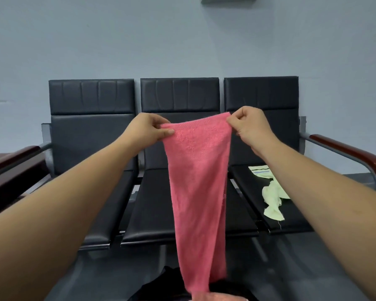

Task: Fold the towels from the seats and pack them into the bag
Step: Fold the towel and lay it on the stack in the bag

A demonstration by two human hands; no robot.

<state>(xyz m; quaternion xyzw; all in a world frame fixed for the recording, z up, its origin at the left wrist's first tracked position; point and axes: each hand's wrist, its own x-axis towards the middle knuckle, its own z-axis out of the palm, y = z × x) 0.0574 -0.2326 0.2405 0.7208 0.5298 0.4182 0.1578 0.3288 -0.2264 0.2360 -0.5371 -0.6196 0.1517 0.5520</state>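
A pink towel (pixel 199 181) hangs lengthwise in front of the middle seat. My left hand (pixel 147 129) pinches its top left corner and my right hand (pixel 251 127) pinches its top right corner, both raised at backrest height. The towel's lower end reaches down to a dark bag (pixel 161 285) at the bottom edge of the view, where more pink cloth (pixel 219 297) shows. A pale yellow towel (pixel 270 197) lies crumpled on the right seat, partly hidden behind my right forearm.
A row of three black padded seats (pixel 152 211) stands against a grey wall, with wooden armrests at the left (pixel 13 157) and right (pixel 354 154) ends. Grey floor lies in front of the seats.
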